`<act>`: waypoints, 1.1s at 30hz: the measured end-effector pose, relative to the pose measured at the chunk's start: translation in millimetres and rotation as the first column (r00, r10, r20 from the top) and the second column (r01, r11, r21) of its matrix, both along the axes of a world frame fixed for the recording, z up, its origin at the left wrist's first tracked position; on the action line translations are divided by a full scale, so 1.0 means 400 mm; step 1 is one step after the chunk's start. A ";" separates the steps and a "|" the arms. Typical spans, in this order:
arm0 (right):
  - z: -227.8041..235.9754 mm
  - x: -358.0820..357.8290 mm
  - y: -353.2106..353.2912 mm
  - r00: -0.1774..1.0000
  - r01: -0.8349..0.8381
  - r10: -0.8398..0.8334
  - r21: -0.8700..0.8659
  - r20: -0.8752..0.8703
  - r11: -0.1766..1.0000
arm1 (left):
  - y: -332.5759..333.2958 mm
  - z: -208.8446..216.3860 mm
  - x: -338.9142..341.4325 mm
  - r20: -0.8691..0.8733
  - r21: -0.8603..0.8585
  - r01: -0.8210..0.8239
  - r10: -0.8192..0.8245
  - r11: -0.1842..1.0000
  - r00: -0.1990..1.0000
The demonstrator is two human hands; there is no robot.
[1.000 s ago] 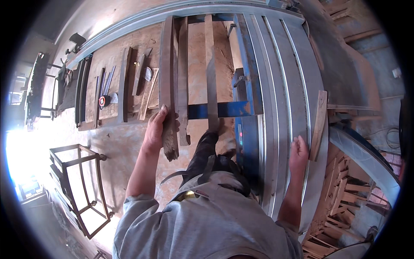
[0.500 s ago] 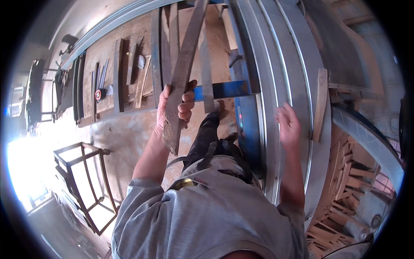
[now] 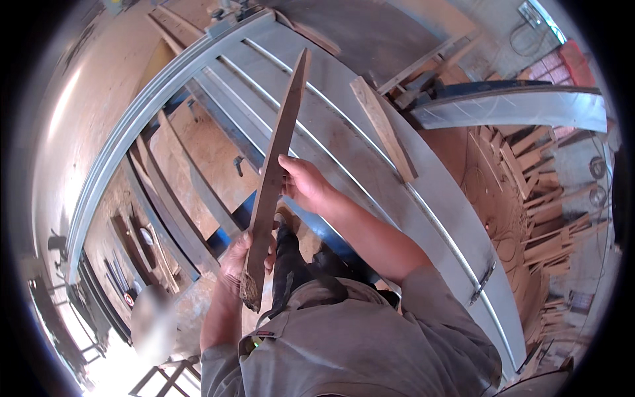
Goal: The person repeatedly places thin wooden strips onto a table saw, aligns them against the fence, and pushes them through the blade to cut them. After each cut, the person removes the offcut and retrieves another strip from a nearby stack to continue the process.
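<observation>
A long, narrow wooden board [image 3: 276, 152] slants up and away in front of me, its near end rough and splintered. My left hand [image 3: 239, 257] is closed around it close to that rough end. Farther up, my right hand [image 3: 305, 184] grips the right edge, its fingers partly hidden behind the wood. The far end of the board reaches over a grey metal machine table [image 3: 331, 159] with long bright rails.
A short wooden piece [image 3: 383, 129] lies on the metal table. To the right, a curved metal part [image 3: 509, 111] juts out above a heap of wood offcuts [image 3: 546, 245]. Several wood strips [image 3: 175, 192] and a round tape measure [image 3: 129, 298] are at the left.
My view has turned to the right, toward the metal table. My right hand, earlier empty over that table, now holds the board along with my left.
</observation>
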State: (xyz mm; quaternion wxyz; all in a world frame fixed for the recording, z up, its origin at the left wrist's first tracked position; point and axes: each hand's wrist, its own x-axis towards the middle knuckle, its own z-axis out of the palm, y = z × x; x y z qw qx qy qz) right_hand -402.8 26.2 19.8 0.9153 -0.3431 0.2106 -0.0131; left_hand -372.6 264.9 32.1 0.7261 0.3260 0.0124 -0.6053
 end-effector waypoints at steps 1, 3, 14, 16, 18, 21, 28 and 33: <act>-0.004 -0.001 -0.009 1.000 0.026 -0.026 0.009 -0.013 1.000 | -0.010 -0.006 0.003 -0.025 0.001 0.029 -0.029 1.000 0.999; -0.012 -0.004 -0.020 0.997 0.067 -0.065 0.032 -0.044 0.997 | -0.027 -0.020 0.008 -0.080 -0.052 0.050 -0.054 0.997 0.995; -0.084 0.064 -0.075 0.919 0.196 -0.340 -0.516 -0.202 0.834 | -0.146 0.043 0.021 0.541 0.372 0.051 -0.262 0.927 0.799; -0.082 0.072 -0.066 0.921 0.224 -0.338 -0.450 -0.192 0.865 | -0.147 0.022 0.030 0.594 0.442 0.037 -0.323 0.896 0.736; -0.041 0.069 -0.062 0.927 0.223 -0.324 -0.412 -0.192 0.883 | -0.140 0.030 0.048 0.478 0.469 0.058 -0.308 0.881 0.822; -0.064 0.084 -0.075 0.951 0.183 -0.262 -0.385 -0.165 0.905 | -0.131 0.026 0.079 0.361 0.473 0.061 -0.256 0.879 0.897; -0.085 0.028 -0.091 0.962 0.164 -0.255 -0.537 -0.100 0.828 | -0.076 0.002 0.145 0.200 0.285 -0.004 -0.056 0.958 0.978; -0.074 -0.044 0.023 0.988 0.001 0.154 -0.997 -0.010 -0.072 | -0.046 -0.024 0.191 0.083 0.217 0.040 -0.059 0.975 0.995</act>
